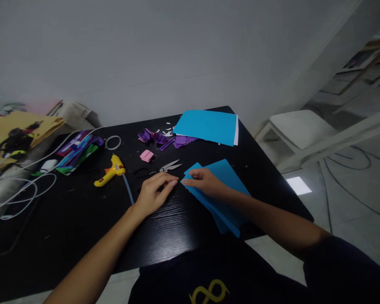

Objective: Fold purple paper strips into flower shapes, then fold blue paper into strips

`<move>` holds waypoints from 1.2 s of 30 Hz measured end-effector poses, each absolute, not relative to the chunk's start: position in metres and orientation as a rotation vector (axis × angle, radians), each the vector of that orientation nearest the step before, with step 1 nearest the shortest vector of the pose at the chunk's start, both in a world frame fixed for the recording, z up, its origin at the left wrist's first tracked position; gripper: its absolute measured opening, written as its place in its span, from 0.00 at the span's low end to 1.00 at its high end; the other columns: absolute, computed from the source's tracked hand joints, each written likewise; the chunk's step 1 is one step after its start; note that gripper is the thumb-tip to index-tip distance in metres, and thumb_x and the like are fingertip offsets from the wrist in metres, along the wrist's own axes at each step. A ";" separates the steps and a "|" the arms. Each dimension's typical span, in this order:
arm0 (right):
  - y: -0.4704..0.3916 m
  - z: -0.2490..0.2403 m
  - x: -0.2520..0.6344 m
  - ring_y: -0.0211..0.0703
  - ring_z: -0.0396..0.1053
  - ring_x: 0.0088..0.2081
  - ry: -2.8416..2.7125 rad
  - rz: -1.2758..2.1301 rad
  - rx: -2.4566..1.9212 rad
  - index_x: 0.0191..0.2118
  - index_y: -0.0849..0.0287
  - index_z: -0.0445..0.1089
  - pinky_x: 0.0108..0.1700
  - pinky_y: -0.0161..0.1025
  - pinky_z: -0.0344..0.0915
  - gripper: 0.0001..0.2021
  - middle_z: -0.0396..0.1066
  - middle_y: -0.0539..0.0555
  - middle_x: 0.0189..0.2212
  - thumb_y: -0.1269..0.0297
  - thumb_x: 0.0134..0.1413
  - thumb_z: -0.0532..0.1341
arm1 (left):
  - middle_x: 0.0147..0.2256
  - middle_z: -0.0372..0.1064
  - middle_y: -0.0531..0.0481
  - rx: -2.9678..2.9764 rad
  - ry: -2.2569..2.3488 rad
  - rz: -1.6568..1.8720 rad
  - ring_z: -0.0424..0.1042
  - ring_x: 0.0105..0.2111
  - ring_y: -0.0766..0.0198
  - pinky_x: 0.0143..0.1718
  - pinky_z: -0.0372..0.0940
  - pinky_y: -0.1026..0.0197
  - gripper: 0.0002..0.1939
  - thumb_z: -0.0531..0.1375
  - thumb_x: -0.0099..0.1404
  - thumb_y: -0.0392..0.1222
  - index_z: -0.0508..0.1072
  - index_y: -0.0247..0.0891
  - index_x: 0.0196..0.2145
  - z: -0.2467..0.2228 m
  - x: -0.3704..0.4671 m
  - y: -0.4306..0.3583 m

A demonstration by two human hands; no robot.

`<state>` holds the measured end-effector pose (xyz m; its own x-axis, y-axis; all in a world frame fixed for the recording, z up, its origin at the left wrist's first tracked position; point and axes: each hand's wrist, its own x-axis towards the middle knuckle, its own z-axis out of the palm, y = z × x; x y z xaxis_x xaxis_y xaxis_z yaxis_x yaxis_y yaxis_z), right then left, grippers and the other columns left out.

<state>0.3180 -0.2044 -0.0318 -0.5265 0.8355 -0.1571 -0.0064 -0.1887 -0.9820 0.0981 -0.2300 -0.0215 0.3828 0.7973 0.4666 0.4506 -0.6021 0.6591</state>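
Blue paper lies at a slant near the table's front right, in folded or overlapping layers. My right hand rests over its left end, thumb and curled fingers closed on the edge. My left hand lies on the table just left of the paper's corner. Its fingers are drawn together with the thumb, and whatever may be between the tips is too small to make out. Scissors lie partly open just beyond my left hand. A yellow glue gun with a glue stick lies farther left.
At the back of the black table are a blue sheet stack, purple paper pieces, a folded pink paper and a tape ring. Coloured scraps and a white cable lie left. A white stool stands right.
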 end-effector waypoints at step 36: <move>-0.206 -0.020 0.318 0.36 0.73 0.26 -1.525 2.052 -0.948 0.34 0.64 0.76 0.31 0.34 0.71 0.13 0.78 0.55 0.32 0.60 0.66 0.61 | 0.25 0.63 0.56 1.997 1.221 0.931 0.63 0.25 0.68 0.29 0.58 0.65 0.14 0.54 0.74 0.46 0.70 0.37 0.32 -0.026 0.106 -0.232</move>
<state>0.3179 -0.2064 -0.0196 -0.6836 0.6757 -0.2758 0.0694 -0.3160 -0.9462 0.1057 -0.2320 -0.0264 0.3265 0.9121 0.2479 0.4811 -0.3861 0.7870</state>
